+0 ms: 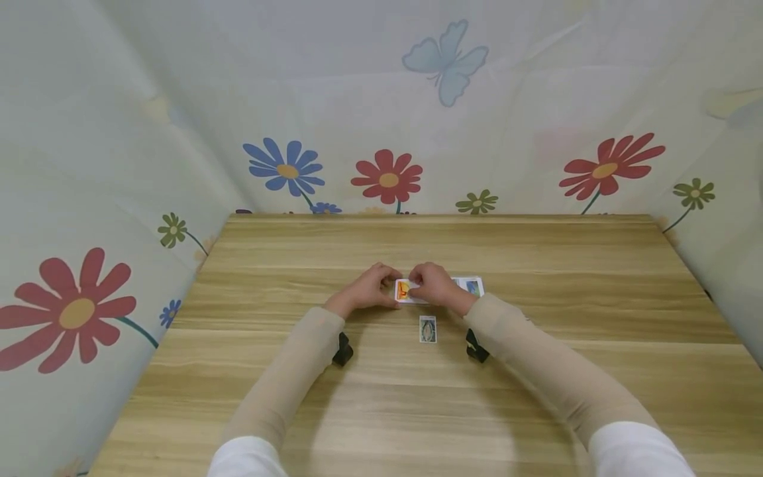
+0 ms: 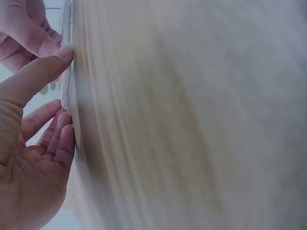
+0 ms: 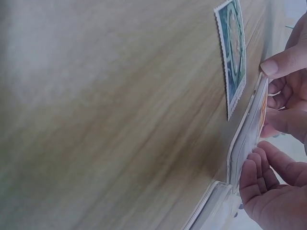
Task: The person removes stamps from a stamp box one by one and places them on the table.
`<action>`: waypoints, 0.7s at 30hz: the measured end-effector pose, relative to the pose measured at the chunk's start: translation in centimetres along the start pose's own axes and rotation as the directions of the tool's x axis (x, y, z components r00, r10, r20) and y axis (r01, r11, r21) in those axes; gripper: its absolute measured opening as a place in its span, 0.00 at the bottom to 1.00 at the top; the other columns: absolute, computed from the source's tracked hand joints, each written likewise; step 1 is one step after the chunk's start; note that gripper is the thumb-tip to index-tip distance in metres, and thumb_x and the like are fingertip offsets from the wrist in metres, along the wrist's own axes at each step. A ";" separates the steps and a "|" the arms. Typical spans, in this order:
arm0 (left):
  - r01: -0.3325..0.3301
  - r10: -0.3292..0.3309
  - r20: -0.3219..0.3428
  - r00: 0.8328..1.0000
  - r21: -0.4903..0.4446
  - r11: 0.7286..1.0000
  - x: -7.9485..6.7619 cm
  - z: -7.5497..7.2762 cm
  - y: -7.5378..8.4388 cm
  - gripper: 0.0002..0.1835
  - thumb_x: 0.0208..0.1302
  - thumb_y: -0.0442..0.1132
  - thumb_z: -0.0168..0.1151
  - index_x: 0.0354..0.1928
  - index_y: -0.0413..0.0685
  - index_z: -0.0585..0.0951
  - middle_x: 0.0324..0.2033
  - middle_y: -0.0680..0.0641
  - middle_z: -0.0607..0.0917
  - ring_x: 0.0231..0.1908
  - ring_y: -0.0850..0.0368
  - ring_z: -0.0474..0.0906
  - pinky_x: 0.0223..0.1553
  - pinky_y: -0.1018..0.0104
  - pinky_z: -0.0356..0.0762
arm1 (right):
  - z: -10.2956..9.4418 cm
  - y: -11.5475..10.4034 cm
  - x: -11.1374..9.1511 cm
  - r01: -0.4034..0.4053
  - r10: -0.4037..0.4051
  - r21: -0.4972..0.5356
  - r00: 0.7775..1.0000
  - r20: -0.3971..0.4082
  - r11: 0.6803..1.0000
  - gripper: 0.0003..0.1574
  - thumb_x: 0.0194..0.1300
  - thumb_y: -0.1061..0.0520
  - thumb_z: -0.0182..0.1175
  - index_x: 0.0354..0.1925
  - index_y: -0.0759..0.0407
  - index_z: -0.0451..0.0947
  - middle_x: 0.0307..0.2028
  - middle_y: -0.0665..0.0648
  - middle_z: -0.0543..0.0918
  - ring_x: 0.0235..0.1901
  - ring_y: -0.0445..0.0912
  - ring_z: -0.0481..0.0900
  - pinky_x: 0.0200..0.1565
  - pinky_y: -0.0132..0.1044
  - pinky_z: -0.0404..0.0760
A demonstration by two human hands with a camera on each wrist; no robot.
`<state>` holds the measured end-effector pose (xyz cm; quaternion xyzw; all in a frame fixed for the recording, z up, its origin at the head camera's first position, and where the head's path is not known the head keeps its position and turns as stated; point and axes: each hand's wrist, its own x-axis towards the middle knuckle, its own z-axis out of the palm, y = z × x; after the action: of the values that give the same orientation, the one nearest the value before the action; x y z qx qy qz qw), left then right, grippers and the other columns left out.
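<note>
On the wooden table lies a flat white booklet point(image 3: 243, 141) with clear plastic edges, holding small colourful pictures. My left hand point(image 1: 371, 289) grips its left end, thumb at the near edge and fingers at the far edge. An orange-and-yellow stamp point(image 1: 403, 291) shows at that end. My right hand point(image 1: 437, 286) reaches over the booklet and pinches at the orange stamp with thumb and fingertips, covering the booklet's middle. A blue-green picture point(image 1: 473, 287) shows past the right wrist. Nearer to me, a loose green stamp point(image 3: 234, 55) with perforated edges lies flat on the table.
The wooden table point(image 1: 381, 411) runs back to a pale cloth wall point(image 1: 334, 99) printed with flowers and a butterfly. Black wrist devices point(image 1: 342, 350) hang below both forearms, on either side of the loose stamp.
</note>
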<state>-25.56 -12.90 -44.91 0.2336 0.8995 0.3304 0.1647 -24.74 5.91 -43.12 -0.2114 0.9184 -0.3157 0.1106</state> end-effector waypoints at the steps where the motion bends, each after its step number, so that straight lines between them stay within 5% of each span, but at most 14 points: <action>1: -0.004 0.004 0.002 1.000 -0.011 1.000 -0.1 0.0 0.0 0.33 0.45 0.42 0.73 0.55 0.42 0.73 0.46 0.43 0.73 0.45 0.54 0.68 0.50 0.62 0.69 | 0.0 0.0 0.0 -0.002 0.002 0.000 1.000 0.002 1.000 0.17 0.53 0.61 0.63 0.41 0.70 0.77 0.35 0.62 0.79 0.36 0.49 0.75 0.43 0.41 0.75; 21: 0.016 -0.012 0.029 0.999 -0.113 0.993 -0.6 -0.5 0.5 0.32 0.48 0.38 0.71 0.57 0.39 0.71 0.51 0.40 0.71 0.48 0.51 0.68 0.54 0.59 0.68 | 0.0 -0.3 0.4 -0.038 0.038 -0.001 0.999 0.033 0.999 0.16 0.53 0.62 0.63 0.40 0.70 0.76 0.35 0.63 0.78 0.35 0.49 0.73 0.43 0.41 0.75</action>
<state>-25.13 -13.11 -44.15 0.2224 0.8785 0.3763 0.1929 -24.99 5.53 -42.92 -0.1988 0.9204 -0.3100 0.1316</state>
